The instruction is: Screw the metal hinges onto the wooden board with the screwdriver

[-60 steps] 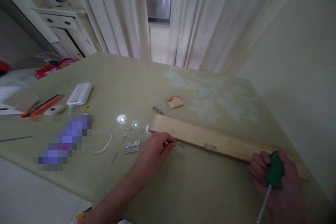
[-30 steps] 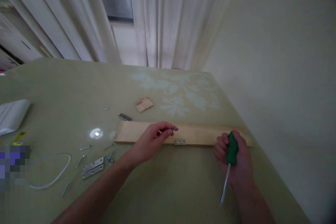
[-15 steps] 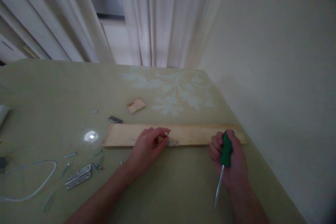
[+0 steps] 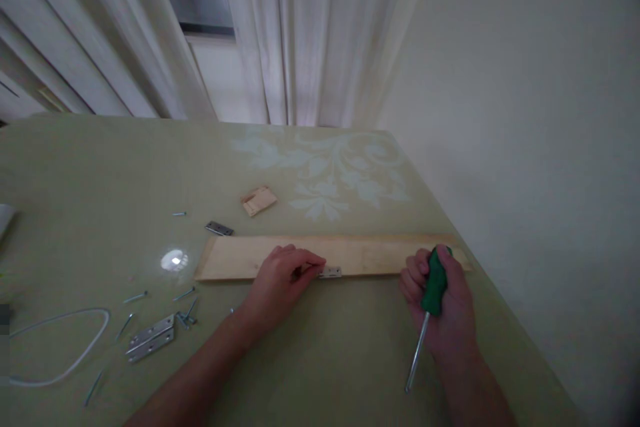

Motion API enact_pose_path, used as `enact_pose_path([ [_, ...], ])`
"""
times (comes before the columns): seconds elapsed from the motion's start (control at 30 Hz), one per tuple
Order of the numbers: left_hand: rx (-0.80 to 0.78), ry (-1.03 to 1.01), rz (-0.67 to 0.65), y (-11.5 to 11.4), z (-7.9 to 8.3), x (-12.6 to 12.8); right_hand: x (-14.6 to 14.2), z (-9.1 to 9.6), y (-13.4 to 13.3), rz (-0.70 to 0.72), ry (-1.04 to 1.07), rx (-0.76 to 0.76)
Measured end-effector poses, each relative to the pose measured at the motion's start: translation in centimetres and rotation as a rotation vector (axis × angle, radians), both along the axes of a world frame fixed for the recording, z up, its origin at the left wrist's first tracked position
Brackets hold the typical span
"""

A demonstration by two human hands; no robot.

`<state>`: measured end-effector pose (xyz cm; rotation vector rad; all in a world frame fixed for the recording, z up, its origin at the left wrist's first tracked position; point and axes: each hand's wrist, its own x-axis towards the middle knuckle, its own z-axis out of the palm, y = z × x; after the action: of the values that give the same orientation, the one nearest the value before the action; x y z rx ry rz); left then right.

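Note:
A long pale wooden board (image 4: 370, 253) lies across the green table (image 4: 320, 360). A small metal hinge (image 4: 331, 272) sits on its near edge. My left hand (image 4: 283, 278) rests over the board beside the hinge, fingers pinched together at it; what they hold is too small to make out. My right hand (image 4: 440, 307) is closed around the green handle of a screwdriver (image 4: 427, 310), whose steel shaft points back toward me, near the board's right end.
A larger metal hinge (image 4: 150, 338) and several loose screws (image 4: 185, 293) lie at the left. A white cord (image 4: 55, 347), a small dark hinge (image 4: 219, 229) and a small wooden piece (image 4: 259, 200) are also on the table. White curtains (image 4: 300, 33) hang behind.
My left hand picked something up among the screws, carried it right along the board and lowered to the small hinge. The view turned right. My right hand kept hold of the screwdriver.

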<state>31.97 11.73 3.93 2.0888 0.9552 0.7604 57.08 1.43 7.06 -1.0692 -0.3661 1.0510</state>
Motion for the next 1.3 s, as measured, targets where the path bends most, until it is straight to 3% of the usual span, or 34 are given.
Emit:
enact_pose_path([
  [0.1, 0.039, -0.051, -0.072, 0.1, -0.1, -0.1, -0.4, 0.1, 0.2, -0.084, -0.078, 0.035],
  [0.23, 0.016, -0.071, -0.105, -0.1, 0.0, -0.1, -1.0, 1.2, 0.1, -0.296, -0.302, 0.096],
  [0.4, -0.045, -0.048, -0.004, -0.3, 0.0, 0.1, -1.8, 4.6, 0.0, -0.343, -0.819, 0.189],
  [0.53, -0.080, -0.030, -0.015, -0.1, -0.2, 0.1, -3.3, 7.3, 1.8, -0.203, -1.210, 0.191],
  [0.7, -0.041, 0.011, -0.036, -0.1, -0.4, 0.0, -4.9, 7.5, 4.2, -0.038, -1.297, 0.194],
  [0.9, -0.066, -0.015, -0.044, -0.2, -0.2, 0.1, -5.4, 7.8, 4.7, 0.056, -1.378, 0.200],
  [1.13, -0.051, 0.008, -0.043, -0.1, 0.0, 0.0, -5.9, 11.0, 5.8, 0.268, -1.669, 0.196],
  [1.3, -0.032, 0.015, -0.051, -0.1, -0.1, 0.0, -5.6, 14.1, 5.6, 0.570, -1.884, 0.251],
])
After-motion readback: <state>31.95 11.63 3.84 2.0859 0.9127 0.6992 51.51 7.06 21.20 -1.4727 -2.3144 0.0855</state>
